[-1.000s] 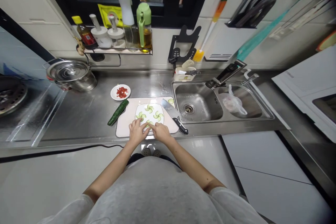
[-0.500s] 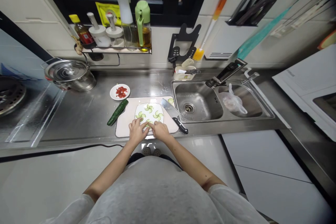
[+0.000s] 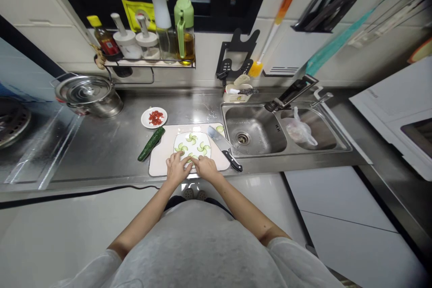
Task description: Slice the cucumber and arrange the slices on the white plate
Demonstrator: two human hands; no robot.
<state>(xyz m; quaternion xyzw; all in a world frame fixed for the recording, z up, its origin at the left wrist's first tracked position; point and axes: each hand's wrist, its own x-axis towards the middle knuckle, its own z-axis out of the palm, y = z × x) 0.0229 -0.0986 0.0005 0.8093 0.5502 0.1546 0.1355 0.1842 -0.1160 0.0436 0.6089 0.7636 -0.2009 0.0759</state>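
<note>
A white square plate (image 3: 198, 138) lies on the pale cutting board (image 3: 162, 157), bearing pale green cucumber slices (image 3: 192, 138) in pinwheel shapes. At the plate's near edge my left hand (image 3: 176, 167) and my right hand (image 3: 205, 167) meet with curled fingers, their fingertips closed on slices of another pinwheel, which they partly hide. A kitchen knife (image 3: 222, 146) rests on the board's right side, its black handle past the edge. One loose slice (image 3: 220, 129) is at the far right corner. Left of the board lies a dark green cucumber (image 3: 151, 144).
A small white dish (image 3: 144, 119) of chopped red pieces stands behind the board. A lidded steel pot (image 3: 97, 99) is at the left. To the right is a double sink (image 3: 256, 130) with a plastic bag (image 3: 299, 130). A bottle rack (image 3: 148, 65) hangs on the wall.
The view has shifted very slightly. Both hands stay at the near edge of the plate, with barely visible finger movement.
</note>
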